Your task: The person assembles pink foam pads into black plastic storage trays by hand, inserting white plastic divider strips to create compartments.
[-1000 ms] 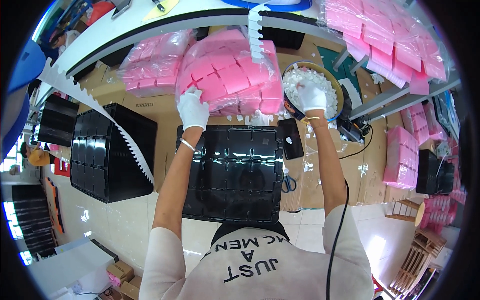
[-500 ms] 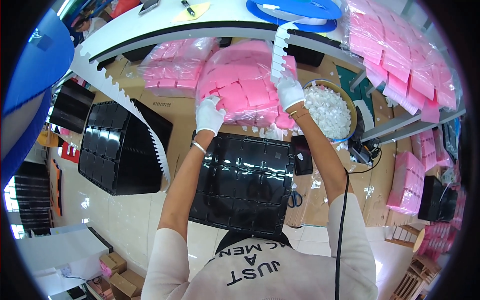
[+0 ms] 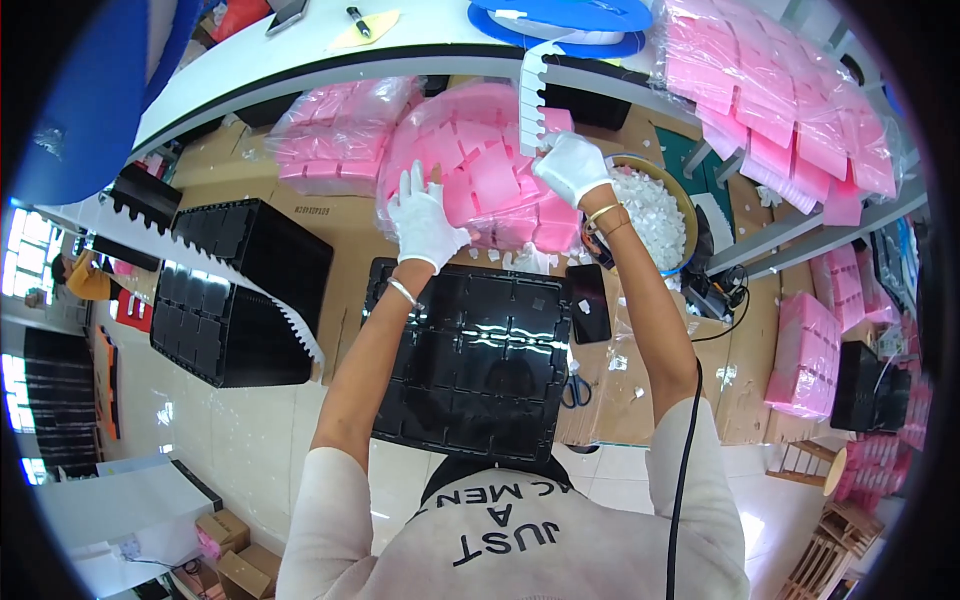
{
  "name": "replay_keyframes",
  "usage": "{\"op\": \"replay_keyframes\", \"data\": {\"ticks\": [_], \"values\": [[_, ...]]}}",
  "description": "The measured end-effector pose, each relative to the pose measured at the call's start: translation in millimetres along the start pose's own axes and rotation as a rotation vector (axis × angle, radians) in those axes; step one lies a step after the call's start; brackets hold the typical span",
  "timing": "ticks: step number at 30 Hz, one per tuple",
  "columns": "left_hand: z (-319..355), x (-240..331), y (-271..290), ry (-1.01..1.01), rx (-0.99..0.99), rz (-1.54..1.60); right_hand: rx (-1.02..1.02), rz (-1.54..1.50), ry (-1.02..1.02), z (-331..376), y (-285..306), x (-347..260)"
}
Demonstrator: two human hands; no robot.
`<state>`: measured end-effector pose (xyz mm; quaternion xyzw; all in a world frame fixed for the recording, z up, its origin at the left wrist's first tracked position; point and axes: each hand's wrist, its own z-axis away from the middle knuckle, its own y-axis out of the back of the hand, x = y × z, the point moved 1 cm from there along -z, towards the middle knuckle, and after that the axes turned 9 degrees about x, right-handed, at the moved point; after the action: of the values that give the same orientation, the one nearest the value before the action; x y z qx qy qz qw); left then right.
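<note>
My left hand (image 3: pixel 425 222), in a white glove, has its fingers spread and holds nothing. It is at the near edge of a plastic-wrapped heap of pink foam blocks (image 3: pixel 493 178). My right hand (image 3: pixel 573 168), also gloved, has curled fingers at the lower end of a white notched strip (image 3: pixel 532 100), apparently pinching it. The strip hangs from a blue reel (image 3: pixel 590 38) on the shelf. A black compartmented tray (image 3: pixel 470 365) lies directly before me, below both hands.
A stack of black trays (image 3: pixel 270 300) stands left, with another notched strip (image 3: pixel 215 262) trailing across it. A round tub (image 3: pixel 688 215) of white scraps (image 3: pixel 648 222) sits right. A dark phone (image 3: pixel 588 305) and scissors (image 3: pixel 576 391) lie beside the tray. Wrapped pink blocks (image 3: pixel 780 100) fill the upper right.
My left hand has opened from curled to spread fingers over the pink foam, where one block now sits tilted. My right hand's fingers have turned toward the strip's end. The view has shifted slightly.
</note>
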<state>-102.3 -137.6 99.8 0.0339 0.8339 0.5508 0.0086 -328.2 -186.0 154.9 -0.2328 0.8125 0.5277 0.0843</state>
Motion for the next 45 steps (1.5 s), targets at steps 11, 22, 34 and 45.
{"op": "replay_keyframes", "data": {"ticks": [11,22,34,45], "values": [[25.8,-41.4,-1.4,-0.135,0.31,0.308,-0.008,-0.151,-0.076,69.5,13.8,-0.9],[172.4,-83.0,32.5,-0.554,0.097,0.409,-0.103,-0.147,0.016,263.2,3.1,-52.9],[274.4,-127.4,57.0,-0.57,-0.317,0.553,-0.289,0.109,-0.146,343.2,3.1,-137.2],[258.2,-105.2,68.4,-0.596,-0.372,0.515,-0.194,0.228,-0.146,333.5,17.6,-140.3]]}}
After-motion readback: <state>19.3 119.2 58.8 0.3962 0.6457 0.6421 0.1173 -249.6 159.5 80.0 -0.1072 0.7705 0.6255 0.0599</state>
